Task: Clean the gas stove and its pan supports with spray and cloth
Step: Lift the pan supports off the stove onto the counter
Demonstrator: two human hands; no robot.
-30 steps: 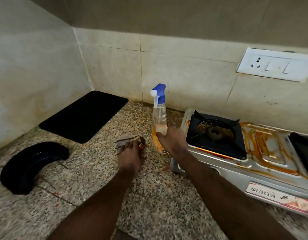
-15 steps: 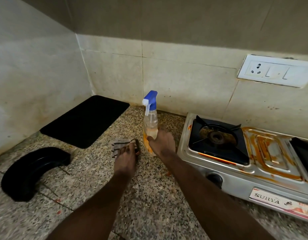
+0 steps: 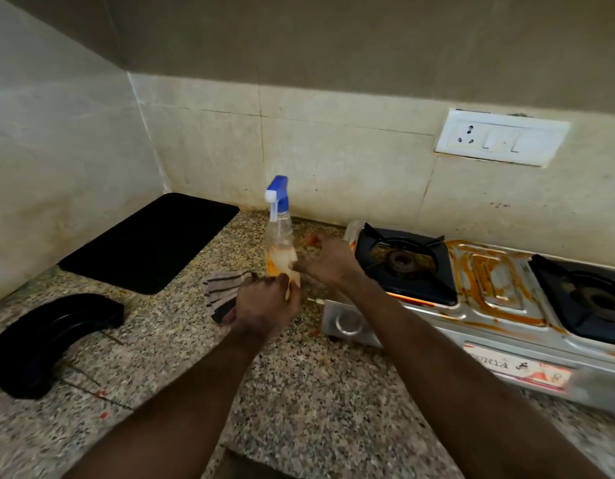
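Note:
A clear spray bottle [image 3: 277, 233] with a blue trigger head and orange liquid stands on the granite counter, left of the stove. My right hand [image 3: 330, 262] is just right of it, fingertips at its lower part; the blur hides any grip. My left hand [image 3: 266, 305] is curled over one end of a striped cloth [image 3: 221, 290] in front of the bottle. The steel two-burner gas stove [image 3: 491, 283] is smeared with orange stains. Black pan supports sit on its left burner [image 3: 403, 262] and right burner [image 3: 589, 295].
A black mat [image 3: 150, 242] lies in the back-left corner against the tiled walls. A curved black tray [image 3: 46, 340] rests at the left edge. A white socket plate [image 3: 499, 138] is on the wall above the stove.
The bottle has moved left, away from the stove, and my right hand has shifted from around it to its right side. My left hand stays on the cloth.

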